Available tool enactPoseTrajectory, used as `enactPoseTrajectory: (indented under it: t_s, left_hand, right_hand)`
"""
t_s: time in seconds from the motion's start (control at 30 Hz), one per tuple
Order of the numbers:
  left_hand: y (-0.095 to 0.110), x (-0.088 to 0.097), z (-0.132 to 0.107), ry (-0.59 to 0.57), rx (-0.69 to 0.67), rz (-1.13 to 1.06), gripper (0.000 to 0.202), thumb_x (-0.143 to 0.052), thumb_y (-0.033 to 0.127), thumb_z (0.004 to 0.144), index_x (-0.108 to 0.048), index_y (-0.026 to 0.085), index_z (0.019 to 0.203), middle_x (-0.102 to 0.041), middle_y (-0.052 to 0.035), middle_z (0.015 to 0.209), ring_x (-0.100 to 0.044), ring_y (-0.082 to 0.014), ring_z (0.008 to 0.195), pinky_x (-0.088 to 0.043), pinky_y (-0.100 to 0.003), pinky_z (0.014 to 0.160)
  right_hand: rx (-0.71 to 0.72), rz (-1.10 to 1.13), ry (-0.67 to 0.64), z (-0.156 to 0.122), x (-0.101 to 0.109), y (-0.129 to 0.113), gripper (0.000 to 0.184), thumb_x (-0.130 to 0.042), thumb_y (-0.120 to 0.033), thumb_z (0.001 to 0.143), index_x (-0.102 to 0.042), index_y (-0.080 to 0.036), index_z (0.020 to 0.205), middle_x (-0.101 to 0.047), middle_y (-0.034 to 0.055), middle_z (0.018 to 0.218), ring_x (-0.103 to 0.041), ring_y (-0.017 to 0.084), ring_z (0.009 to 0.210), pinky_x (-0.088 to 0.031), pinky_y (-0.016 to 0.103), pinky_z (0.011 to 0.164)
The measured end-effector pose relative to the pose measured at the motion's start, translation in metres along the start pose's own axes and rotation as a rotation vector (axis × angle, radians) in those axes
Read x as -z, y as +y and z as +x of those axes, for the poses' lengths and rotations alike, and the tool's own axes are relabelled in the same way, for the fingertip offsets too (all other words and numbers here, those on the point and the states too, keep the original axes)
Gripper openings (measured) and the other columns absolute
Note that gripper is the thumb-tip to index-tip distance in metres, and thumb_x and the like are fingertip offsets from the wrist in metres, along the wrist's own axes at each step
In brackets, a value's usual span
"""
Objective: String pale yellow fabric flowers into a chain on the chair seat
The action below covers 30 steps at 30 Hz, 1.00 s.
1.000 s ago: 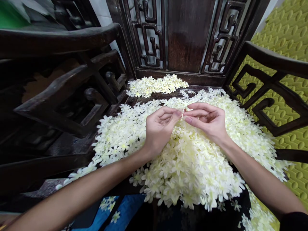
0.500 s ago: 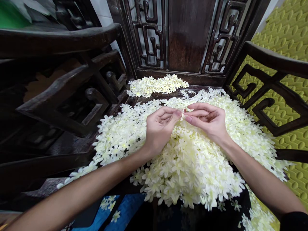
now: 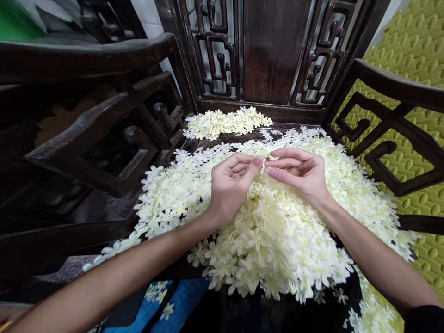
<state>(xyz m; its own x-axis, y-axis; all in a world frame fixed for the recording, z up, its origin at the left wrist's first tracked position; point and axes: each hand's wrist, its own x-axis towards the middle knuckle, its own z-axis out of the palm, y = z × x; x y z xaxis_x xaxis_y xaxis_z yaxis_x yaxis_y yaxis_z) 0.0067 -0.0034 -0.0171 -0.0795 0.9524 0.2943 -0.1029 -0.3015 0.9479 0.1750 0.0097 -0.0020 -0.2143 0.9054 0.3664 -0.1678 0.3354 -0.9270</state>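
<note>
Above a large heap of loose white flowers (image 3: 270,240), both hands meet at the fingertips. Between them is a small white flower (image 3: 263,165), mostly hidden by the fingers. My left hand (image 3: 232,182) pinches it from the left between thumb and forefinger, with the other fingers curled in. From the right, the thumb and forefinger of my right hand (image 3: 301,173) close on the same small flower. The flowers in the heap have pale yellow centres and spread across the seat under both wrists.
A smaller pile of cream flowers (image 3: 225,122) lies by the dark carved chair back (image 3: 267,51). Wooden armrests stand at left (image 3: 86,58) and right (image 3: 398,88). Beyond the right one is a yellow-green patterned surface (image 3: 416,51). Blue cloth (image 3: 183,303) shows below.
Both hands stay almost in place. The small white flower between the fingertips has shifted slightly and looks a little different in shape.
</note>
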Motion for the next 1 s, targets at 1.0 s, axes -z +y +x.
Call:
enactPoseTrajectory:
  t_s: [1.0]
  left_hand:
    - [0.0013,0.0000,-0.0008,-0.006,-0.015,-0.020,0.019,-0.078,0.036,0.082,-0.073,0.018,0.087,-0.076,-0.0041,0.084,-0.071,-0.0139,0.075,-0.056,-0.022,0.068]
  right_hand:
    - [0.036,0.045,0.007,0.0010,-0.0018,-0.0014,0.035,-0.087,-0.005,0.068,-0.079,-0.019,0.100,-0.082,0.0026,0.088,-0.076,0.012,0.068,-0.060,0.016,0.058]
